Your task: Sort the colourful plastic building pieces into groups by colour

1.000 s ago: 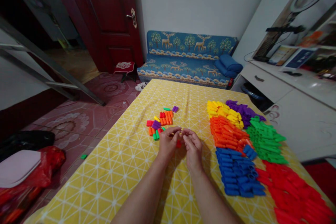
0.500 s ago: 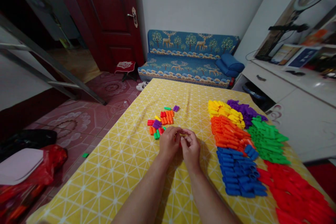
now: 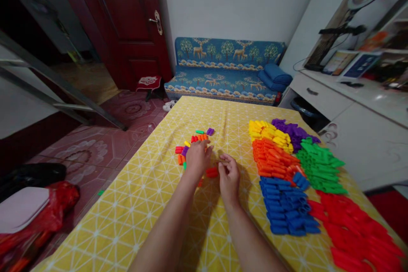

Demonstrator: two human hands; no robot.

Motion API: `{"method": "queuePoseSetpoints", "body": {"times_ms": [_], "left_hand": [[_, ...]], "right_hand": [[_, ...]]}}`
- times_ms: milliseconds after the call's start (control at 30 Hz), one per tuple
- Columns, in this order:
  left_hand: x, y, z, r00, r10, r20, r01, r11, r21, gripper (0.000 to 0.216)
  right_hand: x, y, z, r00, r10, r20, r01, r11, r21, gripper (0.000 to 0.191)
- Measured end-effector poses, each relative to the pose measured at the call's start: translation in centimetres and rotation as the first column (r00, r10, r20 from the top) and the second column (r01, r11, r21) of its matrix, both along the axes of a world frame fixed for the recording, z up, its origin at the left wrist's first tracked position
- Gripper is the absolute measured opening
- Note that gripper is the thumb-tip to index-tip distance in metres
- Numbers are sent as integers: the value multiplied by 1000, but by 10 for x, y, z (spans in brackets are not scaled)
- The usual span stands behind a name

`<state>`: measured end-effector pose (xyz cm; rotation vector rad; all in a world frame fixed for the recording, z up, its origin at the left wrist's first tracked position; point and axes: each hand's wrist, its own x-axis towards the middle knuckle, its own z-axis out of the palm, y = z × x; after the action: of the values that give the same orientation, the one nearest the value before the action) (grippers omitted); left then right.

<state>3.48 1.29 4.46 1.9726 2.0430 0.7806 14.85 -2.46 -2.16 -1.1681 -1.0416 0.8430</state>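
Centrally, left hand point(image 3: 196, 159): fingers stretched over coloured pieces point(image 3: 184, 151), toward the left edge of the table point(image 3: 134, 208); cannot tell if gripping.
Right hand point(image 3: 229, 176): fingers curled toward thumb; any hold unclear.
Red piece point(image 3: 211, 172): on the tabletop between the hands, long axis roughly parallel to the far edge.
Blue heap point(image 3: 287, 208): toward the right edge, tubes mostly crosswise.
Booklet point(image 3: 360, 66): pale marking, too blurred to read.

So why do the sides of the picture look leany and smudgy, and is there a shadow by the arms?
In the head view, the white cabinet leans, probably from a wide lens; in that view, the fan is dim and soft, and the red pieces at lower right look smeary; there too, a soft shadow darkens the yellow tablecloth between the arms.
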Motion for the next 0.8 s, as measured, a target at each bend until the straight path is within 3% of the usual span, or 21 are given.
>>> {"method": "queuePoseSetpoints", "body": {"times_ms": [200, 367, 567, 700, 800], "left_hand": [[2, 64, -7, 979, 0, -202, -34, 985, -167, 59], [2, 87, -20, 954, -167, -248, 129, 978, -162, 45], [-5, 71, -26, 949, -234, -210, 242, 970, 13, 30], [-12, 43, -17, 942, -297, -158, 310, 948, 66, 23], [-15, 14, -8, 911, -412, -8, 411, 906, 104, 26]], "right_hand": [[-1, 1, -5, 1000, 15, -25, -16, 999, -43, 34], [-2, 3, -7, 999, 31, 20, -30, 998, -49, 32], [-1, 1, -3, 995, 39, 89, -33, 997, -67, 31], [0, 2, -4, 997, 45, 63, -42, 998, -49, 33], [1, 2, -4, 998, 38, 47, -36, 999, -36, 43]]}}
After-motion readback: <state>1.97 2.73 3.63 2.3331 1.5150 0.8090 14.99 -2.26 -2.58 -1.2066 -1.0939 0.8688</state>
